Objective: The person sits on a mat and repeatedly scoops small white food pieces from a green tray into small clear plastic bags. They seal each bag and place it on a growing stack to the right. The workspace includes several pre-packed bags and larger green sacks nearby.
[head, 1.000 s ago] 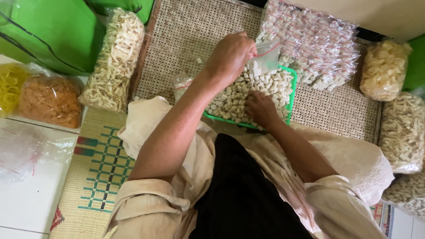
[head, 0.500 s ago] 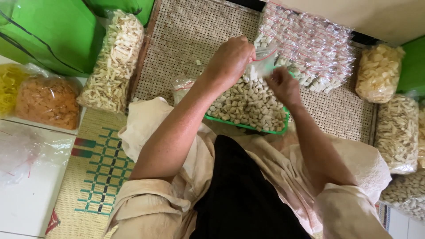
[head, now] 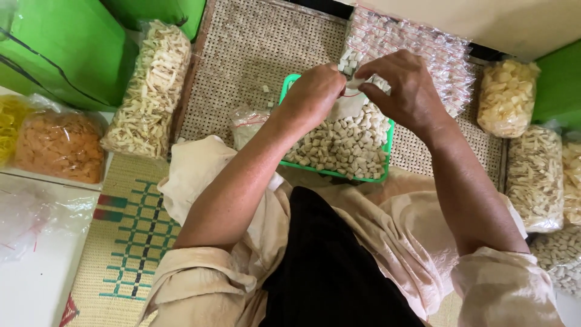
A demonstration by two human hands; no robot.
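While it hangs over the far edge of the green tray (head: 289,162) of pale cracker cubes (head: 345,148), a small clear packet (head: 356,82) is pinched between the left hand (head: 311,97) and right hand (head: 408,91); the tray sits mid-way on the woven mat (head: 254,54), filled packets (head: 417,51) beyond it.

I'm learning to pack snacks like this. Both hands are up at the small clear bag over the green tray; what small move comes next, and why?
Probably pinch the neck of the small clear bag shut and twist or tie it. The left hand and right hand both grip its top above the green tray, it already holds pale cubes, and finished packets lie piled behind.
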